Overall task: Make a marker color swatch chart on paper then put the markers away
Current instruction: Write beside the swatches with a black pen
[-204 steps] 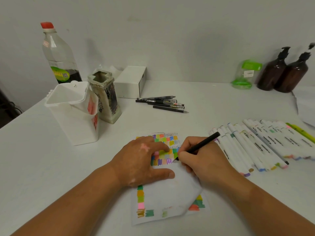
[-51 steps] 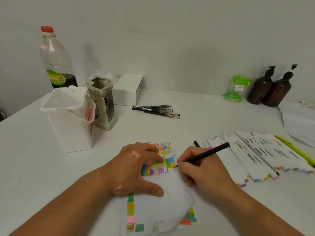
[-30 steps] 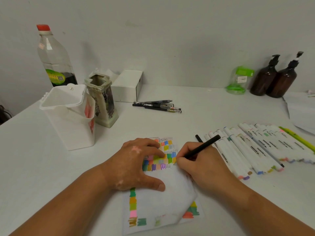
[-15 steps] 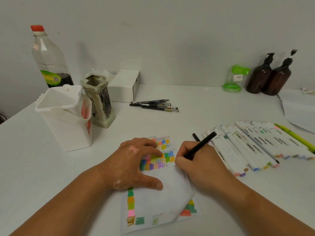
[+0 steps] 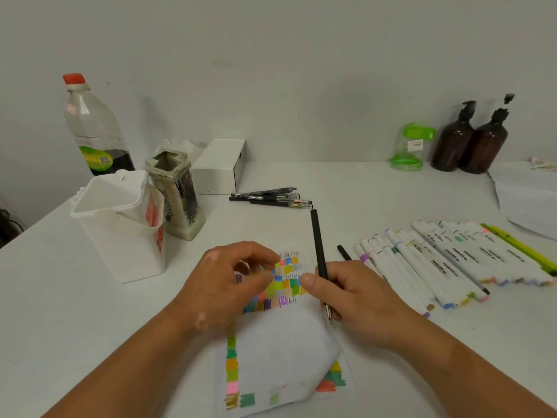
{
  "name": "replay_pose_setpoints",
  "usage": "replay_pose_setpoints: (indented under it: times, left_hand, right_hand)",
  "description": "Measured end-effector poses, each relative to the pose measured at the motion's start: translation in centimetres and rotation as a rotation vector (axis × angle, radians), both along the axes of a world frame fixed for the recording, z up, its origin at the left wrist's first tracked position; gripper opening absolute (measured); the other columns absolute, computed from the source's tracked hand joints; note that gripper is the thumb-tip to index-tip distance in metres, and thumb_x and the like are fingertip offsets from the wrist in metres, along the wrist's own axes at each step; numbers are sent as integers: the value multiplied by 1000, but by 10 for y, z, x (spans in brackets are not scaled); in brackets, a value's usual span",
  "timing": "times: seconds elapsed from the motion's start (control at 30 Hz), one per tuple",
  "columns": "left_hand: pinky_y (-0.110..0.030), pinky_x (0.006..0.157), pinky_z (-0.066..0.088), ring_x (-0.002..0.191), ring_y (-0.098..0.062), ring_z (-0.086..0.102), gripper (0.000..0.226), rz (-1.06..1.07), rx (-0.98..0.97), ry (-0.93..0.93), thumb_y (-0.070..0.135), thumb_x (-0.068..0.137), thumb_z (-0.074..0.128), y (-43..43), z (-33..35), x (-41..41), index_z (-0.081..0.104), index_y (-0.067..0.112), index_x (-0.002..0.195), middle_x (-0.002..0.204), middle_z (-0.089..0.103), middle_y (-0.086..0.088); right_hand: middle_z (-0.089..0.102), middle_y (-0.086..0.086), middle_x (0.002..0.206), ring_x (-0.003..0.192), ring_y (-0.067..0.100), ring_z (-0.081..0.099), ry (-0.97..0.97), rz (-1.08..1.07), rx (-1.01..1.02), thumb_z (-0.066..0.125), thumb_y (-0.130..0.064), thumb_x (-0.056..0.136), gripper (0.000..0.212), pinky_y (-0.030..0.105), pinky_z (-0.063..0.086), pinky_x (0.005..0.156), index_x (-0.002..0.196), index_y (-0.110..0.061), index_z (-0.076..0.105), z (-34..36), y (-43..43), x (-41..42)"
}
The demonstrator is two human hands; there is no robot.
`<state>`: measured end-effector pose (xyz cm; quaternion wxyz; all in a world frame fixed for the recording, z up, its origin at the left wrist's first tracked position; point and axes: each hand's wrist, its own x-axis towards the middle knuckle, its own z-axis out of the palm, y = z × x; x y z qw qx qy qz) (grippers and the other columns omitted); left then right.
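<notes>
The right hand [image 5: 358,300] grips a black pen [image 5: 318,245], tip down at the paper [image 5: 280,351]; the left hand [image 5: 223,288] hovers loosely curled, empty.

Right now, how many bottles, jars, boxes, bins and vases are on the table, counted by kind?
Pump bottles: 2
Red-capped bottle: 1
Jar: 1
Box: 1
Bin: 1
Vase: 1
Total: 7

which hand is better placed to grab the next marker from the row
Right. The row of markers lies just beside the right hand, though it must first put down the black pen. The left hand is over the paper, farther away.
</notes>
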<state>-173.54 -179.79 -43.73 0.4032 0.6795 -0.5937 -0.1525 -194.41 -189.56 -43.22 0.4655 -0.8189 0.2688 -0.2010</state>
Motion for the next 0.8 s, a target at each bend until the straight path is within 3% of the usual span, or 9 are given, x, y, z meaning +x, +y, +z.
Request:
replay_pose_setpoints:
  times: [0.13,0.23,0.33,0.5,0.67,0.8]
  left_hand:
    - [-23,68,55,75,-10,69,18,-85,-55,349,37,88,66,-2,7,-25,76,30,101,84,74,3]
    - [-21,60,50,61,-7,60,20,-64,-73,421,37,85,65,-6,7,-32,76,23,93,72,70,3]
    - [-26,58,49,59,-14,55,19,-66,-52,486,34,84,68,-7,4,-32,73,16,84,66,65,2]
    - [-36,61,47,61,-24,53,29,-83,-68,643,36,77,75,2,8,-37,70,7,82,66,61,-9]
    - [-27,57,46,57,-18,50,16,-59,-128,693,22,77,74,45,38,-37,69,7,80,63,57,-6]
    - [-26,55,46,58,-18,52,5,107,-247,788,9,77,65,125,56,-13,70,9,78,67,58,-12]
  right_hand:
    - [49,-5,59,55,4,43,45,57,-140,53,-74,84,56,28,35,56,77,-20,64,-7,3,1]
    - [46,-7,55,50,5,38,70,95,-207,52,-70,85,47,21,32,50,68,-27,57,-9,9,3]
    - [49,-14,54,49,6,40,109,118,-241,51,-70,86,39,19,37,53,63,-39,55,-10,11,2]
    - [48,-12,55,49,7,39,132,121,-297,51,-71,84,43,24,30,48,68,-31,51,-7,13,-3]
    - [52,-19,57,51,5,45,126,125,-353,61,-78,72,43,22,37,48,67,-36,53,13,36,-5]
    - [57,-15,59,53,6,50,63,167,-396,65,-74,69,46,27,45,55,71,-29,57,25,75,-12]
